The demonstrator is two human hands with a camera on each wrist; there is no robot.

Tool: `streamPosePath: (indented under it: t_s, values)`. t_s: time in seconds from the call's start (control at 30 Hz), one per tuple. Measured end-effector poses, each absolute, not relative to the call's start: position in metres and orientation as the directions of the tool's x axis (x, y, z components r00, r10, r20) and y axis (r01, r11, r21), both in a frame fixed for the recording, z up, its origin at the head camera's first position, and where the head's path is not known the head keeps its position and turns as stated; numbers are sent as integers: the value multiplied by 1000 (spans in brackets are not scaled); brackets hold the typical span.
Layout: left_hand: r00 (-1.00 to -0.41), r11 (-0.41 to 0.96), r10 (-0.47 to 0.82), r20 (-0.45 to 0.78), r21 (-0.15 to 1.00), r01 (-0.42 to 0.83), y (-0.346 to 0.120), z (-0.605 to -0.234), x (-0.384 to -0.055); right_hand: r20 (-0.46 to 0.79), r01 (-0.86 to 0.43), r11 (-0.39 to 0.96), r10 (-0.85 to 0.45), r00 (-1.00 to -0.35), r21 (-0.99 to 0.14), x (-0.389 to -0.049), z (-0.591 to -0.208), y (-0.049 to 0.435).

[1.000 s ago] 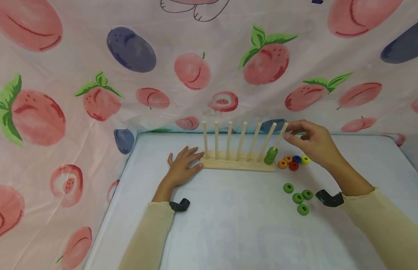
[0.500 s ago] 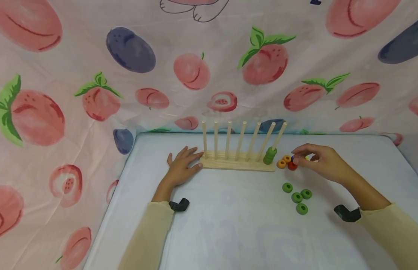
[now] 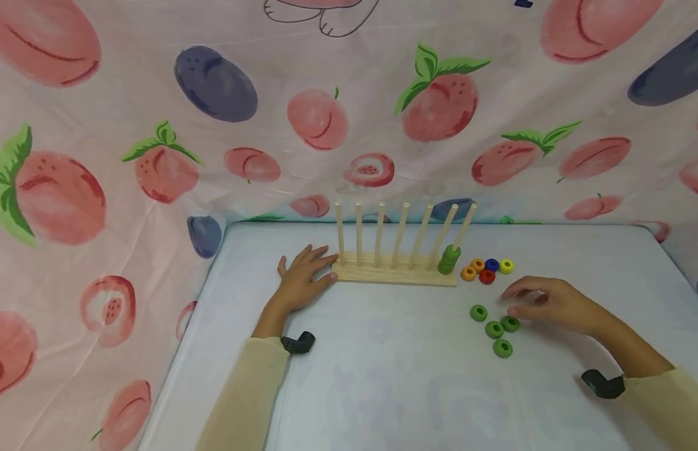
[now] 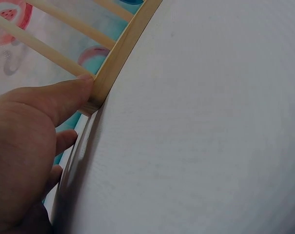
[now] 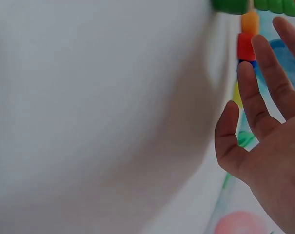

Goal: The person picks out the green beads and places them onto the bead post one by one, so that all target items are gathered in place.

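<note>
A wooden rack [image 3: 393, 275] with several upright pegs stands at the table's back. Green beads [image 3: 449, 259] are stacked on its rightmost peg. My left hand [image 3: 301, 282] rests at the rack's left end, fingers extended; in the left wrist view its thumb [image 4: 71, 95] touches the base's corner. My right hand [image 3: 557, 304] hovers by several loose green beads, its fingertips close to one green bead [image 3: 510, 323] and holding nothing visible. Three other loose green beads lie near it, among them one green bead [image 3: 502, 348] in front. The right wrist view shows my right fingers [image 5: 254, 105] loosely extended.
Right of the rack lies a cluster of orange beads [image 3: 468, 273], a red bead [image 3: 486, 276], a blue bead [image 3: 492, 265] and a yellow bead [image 3: 506, 266]. A white table [image 3: 382, 376] lies beneath everything. Fruit-patterned cloth [image 3: 241, 75] hangs behind and at the left.
My right hand has come down from the rightmost peg, past the coloured cluster, toward the loose green beads. My left hand has stayed at the rack's end.
</note>
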State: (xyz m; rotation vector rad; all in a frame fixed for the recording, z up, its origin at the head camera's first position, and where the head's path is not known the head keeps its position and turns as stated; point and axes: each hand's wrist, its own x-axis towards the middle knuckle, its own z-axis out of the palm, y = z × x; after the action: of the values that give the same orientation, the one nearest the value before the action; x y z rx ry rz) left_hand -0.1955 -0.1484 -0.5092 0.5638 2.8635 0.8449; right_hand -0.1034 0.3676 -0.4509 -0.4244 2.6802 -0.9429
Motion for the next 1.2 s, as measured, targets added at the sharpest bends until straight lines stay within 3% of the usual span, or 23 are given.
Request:
streamPosePath:
  t_s: [0.6,1.2]
  values:
    - [-925,774,379,13,543,325,-148,-510,-195,-207,-237,731,-460,-863,-640,-99,-466,380]
    - [-926,773,378,14,545,324,-149,-509,-195,-220,-213,732,-447,-867,-648,-101,-469,379]
